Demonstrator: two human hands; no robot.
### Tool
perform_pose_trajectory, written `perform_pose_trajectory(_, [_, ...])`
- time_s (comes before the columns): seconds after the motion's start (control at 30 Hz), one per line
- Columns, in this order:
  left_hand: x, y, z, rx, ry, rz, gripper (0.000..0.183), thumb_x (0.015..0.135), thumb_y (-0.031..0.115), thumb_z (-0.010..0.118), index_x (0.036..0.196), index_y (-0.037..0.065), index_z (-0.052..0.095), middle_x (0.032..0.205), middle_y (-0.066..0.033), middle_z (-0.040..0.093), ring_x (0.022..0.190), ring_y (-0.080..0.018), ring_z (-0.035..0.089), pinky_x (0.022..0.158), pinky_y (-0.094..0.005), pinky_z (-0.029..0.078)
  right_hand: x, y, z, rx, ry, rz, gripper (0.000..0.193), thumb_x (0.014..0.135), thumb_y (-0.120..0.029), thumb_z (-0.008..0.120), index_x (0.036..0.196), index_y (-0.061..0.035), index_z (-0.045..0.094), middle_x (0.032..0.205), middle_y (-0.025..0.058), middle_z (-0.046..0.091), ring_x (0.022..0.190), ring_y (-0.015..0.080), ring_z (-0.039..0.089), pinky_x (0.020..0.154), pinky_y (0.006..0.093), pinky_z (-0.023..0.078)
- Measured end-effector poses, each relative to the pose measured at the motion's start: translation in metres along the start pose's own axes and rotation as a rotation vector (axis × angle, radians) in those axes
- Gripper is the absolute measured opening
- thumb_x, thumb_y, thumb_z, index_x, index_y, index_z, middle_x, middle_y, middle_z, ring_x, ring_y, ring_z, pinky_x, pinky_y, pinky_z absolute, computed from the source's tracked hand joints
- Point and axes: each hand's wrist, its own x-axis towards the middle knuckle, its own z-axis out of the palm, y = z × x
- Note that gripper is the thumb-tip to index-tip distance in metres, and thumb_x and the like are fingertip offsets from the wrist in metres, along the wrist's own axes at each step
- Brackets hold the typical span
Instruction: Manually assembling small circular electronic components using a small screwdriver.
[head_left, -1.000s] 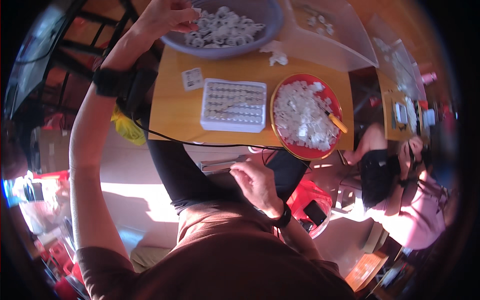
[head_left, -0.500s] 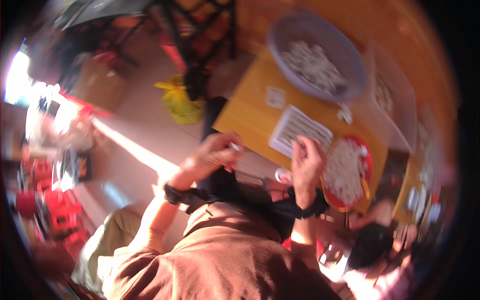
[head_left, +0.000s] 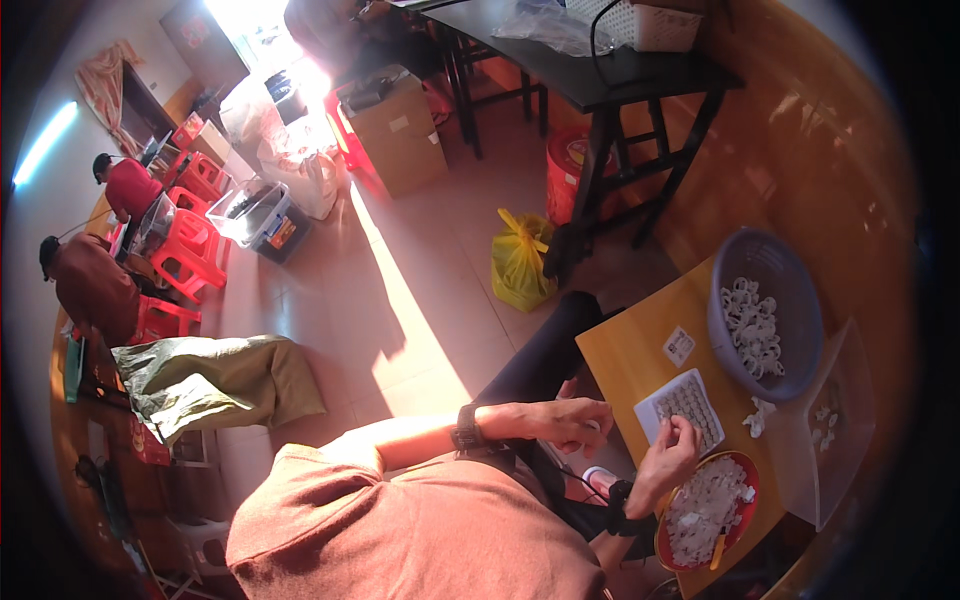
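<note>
My left hand (head_left: 565,420) hovers at the near edge of the wooden table (head_left: 630,340), its fingers curled around a small white part. My right hand (head_left: 672,450) rests with bunched fingertips on the white grid tray (head_left: 690,402); whether it pinches a piece is hidden. A grey bowl (head_left: 722,290) of white ring-shaped parts (head_left: 755,325) stands beyond the tray. By my right wrist is a red plate (head_left: 752,500) heaped with white pieces (head_left: 700,510). Both wrists wear dark bands.
A small white label (head_left: 679,346) and a clear plastic tray (head_left: 835,430) lie on the table. On the floor are a yellow bag (head_left: 520,262), a cardboard box (head_left: 400,130), red stools (head_left: 185,250) and an olive sack (head_left: 215,380). A black table (head_left: 620,70) stands behind. Two people (head_left: 90,285) sit far left.
My left hand has come back from the grey bowl to the table's near edge. My right hand has moved onto the grid tray. My head has turned, swinging the view toward the room.
</note>
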Motion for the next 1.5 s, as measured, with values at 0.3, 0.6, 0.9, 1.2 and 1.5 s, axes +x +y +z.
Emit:
perform_pose_trajectory(0.3, [0.003,0.009,0.009,0.087,-0.084,0.019,0.018,0.086,0.02,0.05,0.094,0.004,0.051,0.074,-0.0008,0.053,0.058,-0.0064,0.048,0.047,-0.0207,0.036,-0.003,0.003,-0.005,0.047,-0.031,0.007,0.013,0.075,0.002,0.065,0.083,-0.0039,0.056,0.082,0.0097,0.053,0.073,0.0262,0.058,0.063,0.0355,0.047])
perform_pose_trajectory(0.6, [0.004,0.015,0.022,0.261,-0.164,0.023,0.022,0.09,0.027,0.046,0.1,0.008,0.05,0.074,0.0006,0.048,0.063,-0.0061,0.046,0.054,-0.0205,0.036,-0.008,0.004,-0.005,0.074,-0.018,0.007,0.015,0.075,0.004,0.062,0.085,-0.0025,0.054,0.081,0.0114,0.054,0.072,0.0275,0.056,0.065,0.037,0.044])
perform_pose_trajectory(0.9, [0.001,0.016,0.019,0.091,-0.201,0.123,0.033,0.099,0.026,0.028,0.091,0.003,0.051,0.085,-0.0049,0.048,0.062,-0.0099,0.046,0.056,-0.0221,0.042,-0.017,0.009,-0.01,0.341,0.124,-0.019,0.014,0.081,0.002,0.059,0.093,0.0003,0.054,0.085,0.0107,0.055,0.071,0.0227,0.055,0.06,0.0333,0.046])
perform_pose_trajectory(1.2, [-0.002,0.019,0.025,-0.037,-0.118,0.138,0.045,0.097,0.037,0.032,0.108,0.004,0.06,0.095,-0.0044,0.056,0.082,-0.0109,0.048,0.07,-0.0238,0.044,-0.043,-0.007,-0.022,0.698,-0.005,0.224,0.014,0.082,-0.005,0.063,0.094,-0.0012,0.055,0.079,0.0007,0.051,0.072,0.0104,0.049,0.067,0.0244,0.043])
perform_pose_trajectory(1.5, [0.037,0.015,0.016,-0.638,-0.299,-0.171,0.048,0.093,0.028,0.043,0.128,-0.004,0.047,0.122,-0.0191,0.055,0.093,-0.0157,0.055,0.082,-0.026,0.043,-0.045,-0.012,-0.046,0.933,0.1,0.435,0.018,0.082,0.001,0.066,0.095,-0.0015,0.054,0.084,-0.0011,0.053,0.07,0.0039,0.048,0.066,0.0183,0.041])
